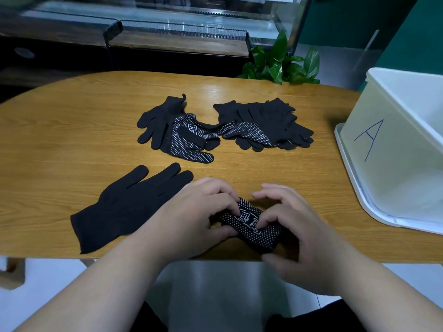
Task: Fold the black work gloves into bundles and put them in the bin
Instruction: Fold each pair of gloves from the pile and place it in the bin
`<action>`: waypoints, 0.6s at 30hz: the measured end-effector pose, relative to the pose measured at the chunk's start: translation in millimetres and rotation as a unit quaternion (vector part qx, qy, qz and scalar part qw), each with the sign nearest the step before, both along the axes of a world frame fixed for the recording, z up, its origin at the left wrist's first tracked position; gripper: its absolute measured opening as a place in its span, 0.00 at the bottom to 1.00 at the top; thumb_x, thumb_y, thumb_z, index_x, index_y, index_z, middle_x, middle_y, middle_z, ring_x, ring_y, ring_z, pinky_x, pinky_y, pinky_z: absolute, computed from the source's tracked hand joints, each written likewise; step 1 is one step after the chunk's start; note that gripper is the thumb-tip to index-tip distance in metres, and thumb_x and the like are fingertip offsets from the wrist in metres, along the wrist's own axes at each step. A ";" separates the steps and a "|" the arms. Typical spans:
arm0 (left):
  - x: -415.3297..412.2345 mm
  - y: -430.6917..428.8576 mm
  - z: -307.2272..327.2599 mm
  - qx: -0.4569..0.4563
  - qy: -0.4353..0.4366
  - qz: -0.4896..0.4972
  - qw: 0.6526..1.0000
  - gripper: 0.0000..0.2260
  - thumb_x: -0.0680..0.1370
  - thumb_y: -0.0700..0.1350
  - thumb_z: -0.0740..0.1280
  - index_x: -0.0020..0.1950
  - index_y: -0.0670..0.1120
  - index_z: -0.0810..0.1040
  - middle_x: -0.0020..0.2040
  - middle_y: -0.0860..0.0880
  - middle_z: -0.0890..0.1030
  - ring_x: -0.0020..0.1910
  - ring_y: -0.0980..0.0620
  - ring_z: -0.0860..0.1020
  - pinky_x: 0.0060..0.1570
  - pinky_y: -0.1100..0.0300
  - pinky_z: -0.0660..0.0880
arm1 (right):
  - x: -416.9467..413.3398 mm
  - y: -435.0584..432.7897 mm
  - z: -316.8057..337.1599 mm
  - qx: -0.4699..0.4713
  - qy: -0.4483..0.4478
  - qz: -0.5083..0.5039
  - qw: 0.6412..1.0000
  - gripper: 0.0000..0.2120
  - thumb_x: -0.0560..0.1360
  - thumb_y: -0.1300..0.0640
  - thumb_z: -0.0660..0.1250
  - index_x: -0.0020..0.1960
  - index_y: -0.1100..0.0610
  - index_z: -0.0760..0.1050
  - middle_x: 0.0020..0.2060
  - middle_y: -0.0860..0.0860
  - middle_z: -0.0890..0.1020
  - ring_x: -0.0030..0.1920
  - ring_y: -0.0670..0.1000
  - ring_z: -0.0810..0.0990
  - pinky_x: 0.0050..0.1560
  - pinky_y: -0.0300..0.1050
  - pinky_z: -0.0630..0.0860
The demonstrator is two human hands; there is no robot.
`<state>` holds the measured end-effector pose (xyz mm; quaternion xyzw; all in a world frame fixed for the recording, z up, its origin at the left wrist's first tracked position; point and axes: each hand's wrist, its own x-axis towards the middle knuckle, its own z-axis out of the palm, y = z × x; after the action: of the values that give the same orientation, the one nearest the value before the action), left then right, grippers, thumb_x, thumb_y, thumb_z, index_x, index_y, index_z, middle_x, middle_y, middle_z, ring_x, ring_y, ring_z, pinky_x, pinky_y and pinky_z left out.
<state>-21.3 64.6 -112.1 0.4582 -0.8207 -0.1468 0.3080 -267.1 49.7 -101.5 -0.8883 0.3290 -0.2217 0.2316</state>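
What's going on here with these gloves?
A person is folding a dotted black glove into a bundle at the table edge, gripping it with the left hand and right hand. A second glove lies flat to its left, two glove piles sit farther back, and the white bin marked A stands at the right.

The left hand (191, 212) and right hand (294, 228) were bare, as were both forearms (107, 283) up to the frame's edge. Black clothing (316, 319) covered the legs below.
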 end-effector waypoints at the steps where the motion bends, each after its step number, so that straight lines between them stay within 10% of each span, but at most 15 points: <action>1: 0.1 0.5 0.7 0.002 -0.001 -0.001 1.000 0.11 0.71 0.58 0.70 0.50 0.58 0.78 0.56 0.62 0.76 0.57 0.60 0.73 0.57 0.55 0.74 | -4.4 0.1 1.5 0.003 -0.010 -0.001 1.000 0.14 0.68 0.48 0.70 0.53 0.45 0.77 0.69 0.42 0.70 0.77 0.47 0.61 0.72 0.40 0.61; 11: -0.2 3.5 1.7 0.030 0.016 0.023 0.999 0.08 0.76 0.58 0.64 0.47 0.58 0.79 0.57 0.64 0.74 0.59 0.61 0.74 0.59 0.56 0.73 | -16.4 -2.3 -2.5 -0.065 0.043 -0.019 0.997 0.09 0.72 0.46 0.69 0.50 0.42 0.83 0.56 0.39 0.75 0.63 0.46 0.73 0.57 0.52 0.75; 18: 1.5 7.1 9.5 0.053 -0.018 0.024 0.998 0.16 0.71 0.63 0.69 0.58 0.62 0.76 0.55 0.63 0.70 0.51 0.57 0.74 0.49 0.57 0.74 | -17.5 -6.6 0.5 -0.082 0.054 -0.053 0.994 0.12 0.71 0.49 0.66 0.52 0.43 0.83 0.63 0.46 0.74 0.71 0.51 0.68 0.67 0.57 0.69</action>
<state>-19.8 71.7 -102.6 0.4958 -0.8062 -0.1744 0.2714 -284.6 43.0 -101.1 -0.8965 0.3678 -0.2116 0.1275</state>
